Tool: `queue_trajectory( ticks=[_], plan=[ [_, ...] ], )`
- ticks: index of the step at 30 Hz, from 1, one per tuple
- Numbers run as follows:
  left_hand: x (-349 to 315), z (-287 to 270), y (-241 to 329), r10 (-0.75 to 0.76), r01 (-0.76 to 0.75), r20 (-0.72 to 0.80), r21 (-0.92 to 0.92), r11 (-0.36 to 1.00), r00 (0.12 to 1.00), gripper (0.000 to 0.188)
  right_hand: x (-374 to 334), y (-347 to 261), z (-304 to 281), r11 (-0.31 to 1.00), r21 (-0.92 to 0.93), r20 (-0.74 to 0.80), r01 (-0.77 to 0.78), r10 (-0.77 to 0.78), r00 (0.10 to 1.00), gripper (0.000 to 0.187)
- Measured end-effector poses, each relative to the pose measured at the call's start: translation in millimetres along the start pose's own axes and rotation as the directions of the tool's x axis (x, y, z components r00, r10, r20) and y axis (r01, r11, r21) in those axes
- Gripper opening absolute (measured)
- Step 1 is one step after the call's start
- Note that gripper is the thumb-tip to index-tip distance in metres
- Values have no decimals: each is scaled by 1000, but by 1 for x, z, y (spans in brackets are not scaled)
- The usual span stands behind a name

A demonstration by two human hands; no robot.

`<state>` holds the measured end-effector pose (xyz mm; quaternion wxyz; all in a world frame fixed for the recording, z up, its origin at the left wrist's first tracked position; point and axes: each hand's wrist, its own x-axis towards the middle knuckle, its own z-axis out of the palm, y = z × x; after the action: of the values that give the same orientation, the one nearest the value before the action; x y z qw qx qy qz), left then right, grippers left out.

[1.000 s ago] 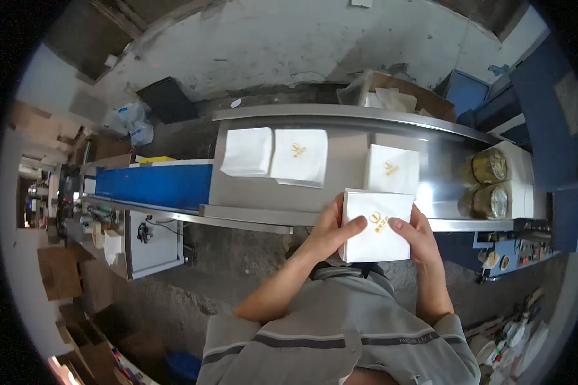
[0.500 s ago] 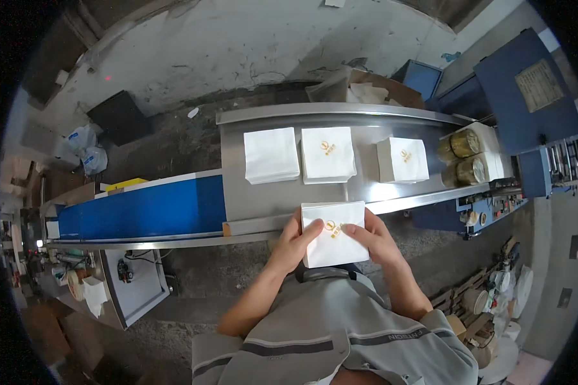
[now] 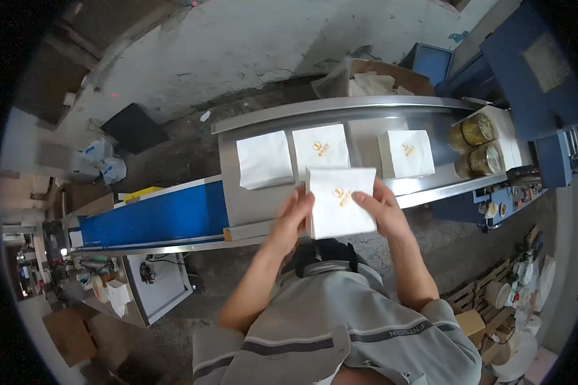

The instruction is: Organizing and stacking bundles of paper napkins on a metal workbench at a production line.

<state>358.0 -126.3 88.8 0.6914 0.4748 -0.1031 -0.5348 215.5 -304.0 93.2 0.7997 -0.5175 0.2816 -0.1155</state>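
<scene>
A stack of square white paper napkins (image 3: 338,217) with a small gold print on top is held between my two hands, over the near edge of the metal table. My left hand (image 3: 289,215) grips its left side, with the thumb along the edge. My right hand (image 3: 388,210) closes on the right side, its thumb resting on the top napkin beside the print. Behind it on the table lie a plain white napkin stack (image 3: 264,158), a printed napkin stack (image 3: 318,142) partly covered by the held one, and another printed stack (image 3: 411,151) further right.
The stainless table (image 3: 363,138) has a raised far rail. A blue conveyor belt (image 3: 154,217) joins its left end. Two yellowish rolls (image 3: 480,144) sit at the right beside a blue machine (image 3: 526,83). A box of white scraps (image 3: 385,80) stands beyond the far rail.
Both hands have lifted the napkin stack forward, away from my body and toward the table. It now overlaps the middle stack. My left thumb has slid off the top to the edge.
</scene>
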Motion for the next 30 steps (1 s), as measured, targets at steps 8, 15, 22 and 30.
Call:
queue_trajectory(
  ticks=[8, 15, 22, 30],
  plan=[
    [64, -5, 59, 91, -87, -143, 34, 996, 985, 52, 92, -33, -16, 999, 5, 90, 36, -37, 995, 52],
    [77, -33, 72, 80, -76, -143, 30, 997, 987, 65, 105, -36, -8, 998, -67, -19, -15, 14, 1000, 53],
    [84, -43, 74, 33, -34, 13, 73, 997, 999, 58, 104, -30, -3, 991, -118, -66, -62, 54, 996, 55],
    [94, -31, 68, 120, -120, 33, 1, 993, 992, 67, 108, -30, -2, 986, -141, -74, -89, 79, 994, 52]
  ],
)
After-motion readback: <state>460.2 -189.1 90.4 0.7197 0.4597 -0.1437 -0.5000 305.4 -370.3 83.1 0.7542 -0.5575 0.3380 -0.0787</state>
